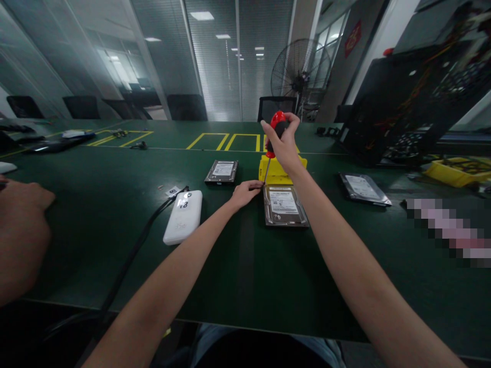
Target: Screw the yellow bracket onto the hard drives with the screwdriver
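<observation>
Hard drive (283, 204) with a white label lies flat on the green worktop (222, 286), just in front of the person. The right hand (284, 144) has its fingers wrapped around the red and black handle of a screwdriver (279, 121). The thin metal rod points down, leaning a little, to the drive's far left corner. Next to the tip are the fingers of the left hand (244, 194), close together; I can't tell if they pinch something small.

Right behind the drive sits a yellow box (283, 178). A second drive (221, 171) is off to the left, and a third drive (364, 188) is well off to the right. Nearer, on the left, is a white case (183, 217) beside a black cable (143, 240). Another person's hand (25, 230) is at the left edge.

My guess is that this step is screwdriver work at that corner. The next move seems to need a steady tip, a straighter rod and a gentle twist.
</observation>
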A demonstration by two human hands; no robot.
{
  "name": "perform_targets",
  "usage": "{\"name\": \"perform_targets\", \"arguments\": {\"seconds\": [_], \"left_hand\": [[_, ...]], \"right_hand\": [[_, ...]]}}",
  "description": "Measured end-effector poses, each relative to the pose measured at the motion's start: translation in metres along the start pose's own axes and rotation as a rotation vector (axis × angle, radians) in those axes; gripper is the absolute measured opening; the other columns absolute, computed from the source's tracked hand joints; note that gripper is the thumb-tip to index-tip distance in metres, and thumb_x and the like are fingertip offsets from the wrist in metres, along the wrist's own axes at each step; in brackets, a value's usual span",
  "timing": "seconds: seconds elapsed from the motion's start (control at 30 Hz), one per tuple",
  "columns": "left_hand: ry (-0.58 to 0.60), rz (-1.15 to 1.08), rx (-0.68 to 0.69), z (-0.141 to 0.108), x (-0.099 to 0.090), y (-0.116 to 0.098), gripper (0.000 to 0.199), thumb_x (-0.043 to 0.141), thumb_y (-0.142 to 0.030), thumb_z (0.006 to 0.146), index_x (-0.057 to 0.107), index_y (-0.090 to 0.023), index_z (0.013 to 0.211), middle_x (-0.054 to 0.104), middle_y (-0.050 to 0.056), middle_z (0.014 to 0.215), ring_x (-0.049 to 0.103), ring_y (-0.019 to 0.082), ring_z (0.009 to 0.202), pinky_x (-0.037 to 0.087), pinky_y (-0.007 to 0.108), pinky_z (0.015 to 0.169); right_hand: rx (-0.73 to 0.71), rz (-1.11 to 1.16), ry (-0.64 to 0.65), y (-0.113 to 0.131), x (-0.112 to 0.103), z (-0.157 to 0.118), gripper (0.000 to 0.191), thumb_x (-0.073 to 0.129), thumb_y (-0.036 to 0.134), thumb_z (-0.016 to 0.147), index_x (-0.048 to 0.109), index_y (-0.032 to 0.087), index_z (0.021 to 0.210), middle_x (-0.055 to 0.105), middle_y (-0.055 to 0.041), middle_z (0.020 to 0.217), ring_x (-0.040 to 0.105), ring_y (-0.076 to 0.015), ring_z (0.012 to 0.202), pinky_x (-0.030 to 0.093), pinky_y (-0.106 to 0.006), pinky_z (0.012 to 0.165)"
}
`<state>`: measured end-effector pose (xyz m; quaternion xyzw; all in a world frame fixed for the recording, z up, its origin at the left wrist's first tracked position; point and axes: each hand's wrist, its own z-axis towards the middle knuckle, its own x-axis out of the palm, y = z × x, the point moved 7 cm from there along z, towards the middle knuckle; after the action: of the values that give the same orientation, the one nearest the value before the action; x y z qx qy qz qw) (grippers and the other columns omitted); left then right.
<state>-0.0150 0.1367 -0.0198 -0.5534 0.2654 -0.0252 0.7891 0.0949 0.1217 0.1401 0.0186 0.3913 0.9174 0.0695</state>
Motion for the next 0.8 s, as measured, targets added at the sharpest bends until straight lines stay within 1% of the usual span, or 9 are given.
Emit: {"name": "perform_targets", "arguments": {"seconds": [0.1, 0.23, 0.3, 0.37, 0.47, 0.53, 0.6, 0.67, 0.8], "left_hand": [[-0.007, 0.028, -0.010, 0.002, 0.000, 0.005, 0.033, 0.054, -0.017, 0.076, 0.061, -0.017, 0.109, 0.065, 0.004, 0.112, 0.059, 0.015, 0.106, 0.040, 0.030, 0.099], [-0.005, 0.068, -0.015, 0.004, 0.000, 0.010, 0.034, 0.055, -0.017, 0.075, 0.061, -0.018, 0.109, 0.065, 0.003, 0.111, 0.059, 0.017, 0.106, 0.039, 0.033, 0.101], [-0.001, 0.073, -0.012, 0.004, 0.000, 0.010, 0.035, 0.055, -0.018, 0.075, 0.061, -0.018, 0.109, 0.065, 0.003, 0.111, 0.059, 0.016, 0.106, 0.038, 0.033, 0.101], [0.000, 0.070, -0.004, 0.004, 0.000, 0.009, 0.035, 0.055, -0.018, 0.075, 0.061, -0.018, 0.109, 0.065, 0.003, 0.111, 0.059, 0.016, 0.106, 0.039, 0.032, 0.101], [-0.001, 0.063, 0.000, 0.002, 0.000, 0.006, 0.034, 0.055, -0.018, 0.075, 0.061, -0.018, 0.108, 0.065, 0.004, 0.111, 0.059, 0.016, 0.105, 0.039, 0.031, 0.100], [-0.001, 0.055, -0.007, 0.002, 0.000, 0.005, 0.033, 0.055, -0.018, 0.075, 0.061, -0.018, 0.108, 0.065, 0.004, 0.112, 0.059, 0.016, 0.105, 0.040, 0.030, 0.099], [0.000, 0.044, -0.008, 0.001, 0.001, 0.003, 0.033, 0.054, -0.016, 0.075, 0.061, -0.017, 0.108, 0.065, 0.004, 0.112, 0.059, 0.015, 0.105, 0.040, 0.030, 0.099], [0.002, 0.035, 0.001, 0.000, 0.001, 0.001, 0.033, 0.054, -0.015, 0.076, 0.060, -0.016, 0.107, 0.065, 0.005, 0.111, 0.059, 0.015, 0.105, 0.040, 0.030, 0.099], [0.006, 0.027, 0.003, -0.001, 0.000, -0.001, 0.033, 0.054, -0.014, 0.076, 0.060, -0.017, 0.107, 0.065, 0.005, 0.111, 0.059, 0.015, 0.105, 0.040, 0.031, 0.099]], "right_hand": [[0.043, 0.045, -0.041, -0.003, -0.001, 0.001, 0.056, 0.054, 0.060, 0.072, 0.023, 0.026, 0.103, 0.050, 0.0023, 0.071, 0.051, -0.0112, 0.053, 0.047, -0.032, 0.054], [0.101, 0.134, -0.004, -0.007, 0.001, 0.004, 0.041, 0.048, 0.058, 0.078, 0.033, 0.025, 0.098, 0.054, -0.0038, 0.091, 0.056, -0.0112, 0.063, 0.050, -0.029, 0.057], [0.119, 0.164, 0.028, -0.009, 0.003, 0.004, 0.038, 0.041, 0.057, 0.082, 0.037, 0.025, 0.100, 0.055, -0.0047, 0.094, 0.058, -0.0123, 0.067, 0.050, -0.030, 0.056], [0.102, 0.173, 0.016, -0.009, 0.003, 0.003, 0.039, 0.039, 0.058, 0.082, 0.034, 0.026, 0.104, 0.055, -0.0033, 0.088, 0.059, -0.0129, 0.066, 0.050, -0.030, 0.055], [0.070, 0.134, -0.040, -0.007, 0.001, 0.000, 0.049, 0.051, 0.059, 0.076, 0.026, 0.027, 0.105, 0.053, 0.0013, 0.074, 0.058, -0.0133, 0.061, 0.050, -0.031, 0.054], [0.071, 0.118, -0.046, -0.006, 0.002, -0.001, 0.052, 0.055, 0.059, 0.073, 0.025, 0.027, 0.101, 0.052, 0.0025, 0.071, 0.057, -0.0136, 0.059, 0.050, -0.031, 0.054], [0.067, 0.135, -0.030, -0.005, 0.004, -0.001, 0.049, 0.054, 0.059, 0.074, 0.027, 0.026, 0.098, 0.054, 0.0006, 0.076, 0.057, -0.0135, 0.060, 0.050, -0.032, 0.055], [0.062, 0.159, 0.007, -0.004, 0.007, 0.000, 0.043, 0.048, 0.060, 0.077, 0.032, 0.025, 0.097, 0.057, -0.0025, 0.087, 0.059, -0.0134, 0.065, 0.051, -0.032, 0.056], [0.080, 0.163, 0.096, -0.006, 0.012, 0.002, 0.042, 0.033, 0.062, 0.083, 0.040, 0.026, 0.103, 0.057, -0.0050, 0.101, 0.062, -0.0155, 0.080, 0.052, -0.032, 0.060]]}}
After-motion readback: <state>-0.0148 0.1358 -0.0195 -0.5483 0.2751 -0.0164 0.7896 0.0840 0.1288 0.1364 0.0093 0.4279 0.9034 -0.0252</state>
